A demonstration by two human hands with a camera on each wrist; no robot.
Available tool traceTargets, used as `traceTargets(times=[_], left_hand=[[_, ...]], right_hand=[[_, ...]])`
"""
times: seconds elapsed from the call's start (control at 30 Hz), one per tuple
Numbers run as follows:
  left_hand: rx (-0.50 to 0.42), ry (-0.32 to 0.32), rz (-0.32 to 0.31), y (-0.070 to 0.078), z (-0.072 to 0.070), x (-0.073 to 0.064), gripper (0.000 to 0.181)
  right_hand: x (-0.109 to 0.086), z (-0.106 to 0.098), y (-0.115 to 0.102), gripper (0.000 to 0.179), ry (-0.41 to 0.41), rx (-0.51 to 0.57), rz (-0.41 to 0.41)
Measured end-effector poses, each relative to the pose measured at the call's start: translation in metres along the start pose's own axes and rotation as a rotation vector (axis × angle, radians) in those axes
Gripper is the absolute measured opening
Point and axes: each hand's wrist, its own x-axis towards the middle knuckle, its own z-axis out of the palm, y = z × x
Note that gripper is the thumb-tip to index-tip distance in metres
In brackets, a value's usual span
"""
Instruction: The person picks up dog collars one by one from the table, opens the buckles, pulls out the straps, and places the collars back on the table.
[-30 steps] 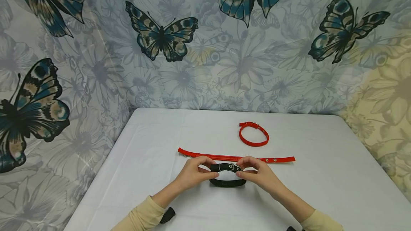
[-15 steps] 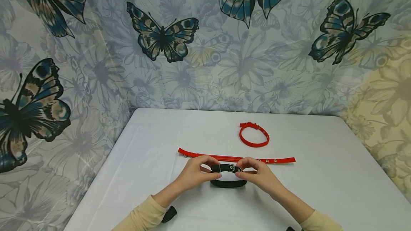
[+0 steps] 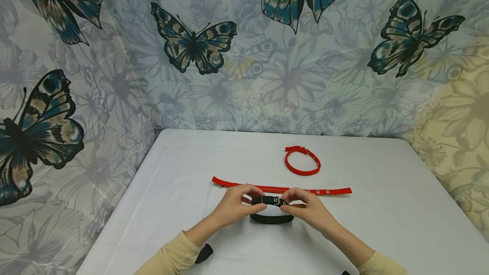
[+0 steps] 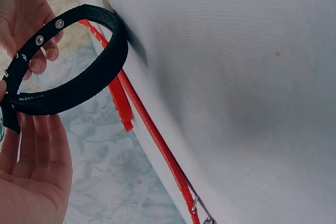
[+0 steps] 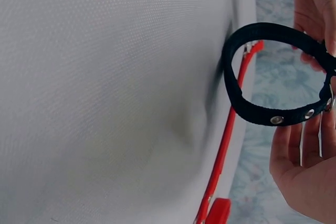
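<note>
- Both of my hands were occupied: my left hand (image 3: 234, 207) pinched a black fabric collar (image 3: 271, 220), closed into a loop, by the left part of its upper side, between thumb and fingers.
- My right hand (image 3: 308, 207) pinched the same collar on the other side of its metal buckle (image 3: 277, 201), along the stretch with metal eyelets (image 5: 277, 120).
- Location: the collar stood between my hands at the white cloth-covered table (image 3: 382, 224); whether its lower arc touched the cloth, I could not tell.
- Just beyond lay a long red strap (image 3: 336, 191), stretched sideways, partly hidden by my fingers. Farther back and to the right lay a red ring-shaped collar (image 3: 302, 172).
- Step in hand, as I judged it: securing or adjusting the buckle. Whether the prong sat in an eyelet was not discernible.
- Next move, in my assessment, called for steadying one side while the other hand drew the band snug and flat.
</note>
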Motion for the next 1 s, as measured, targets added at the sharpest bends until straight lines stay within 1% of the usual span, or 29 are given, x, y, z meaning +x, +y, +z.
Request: traceTargets(times=[0.23, 0.4, 0.53, 0.67, 0.73, 0.87, 1.0], left_hand=[[0.012, -0.015, 0.051, 0.001, 0.000, 0.000, 0.020], [0.019, -0.010, 0.051, -0.001, 0.001, 0.001, 0.021], [0.030, -0.008, 0.031, 0.001, 0.004, 0.001, 0.023], [0.033, -0.017, 0.040, 0.002, 0.003, 0.001, 0.022], [0.030, -0.017, 0.062, 0.002, 0.002, 0.001, 0.022], [0.026, -0.022, 0.065, 0.003, 0.001, 0.001, 0.022], [0.017, -0.020, 0.059, 0.002, 0.002, 0.001, 0.020]], right_hand=[[0.002, 0.002, -0.003, 0.031, -0.005, -0.055, -0.034], [0.006, 0.005, -0.008, 0.031, -0.008, -0.108, -0.089], [0.008, 0.006, -0.011, 0.029, -0.006, -0.151, -0.120], [0.011, 0.007, -0.010, 0.027, -0.011, -0.187, -0.155], [0.011, 0.008, -0.008, 0.026, -0.011, -0.200, -0.172], [0.012, 0.009, -0.007, 0.025, -0.004, -0.211, -0.185], [0.011, 0.011, -0.009, 0.023, 0.003, -0.204, -0.177]])
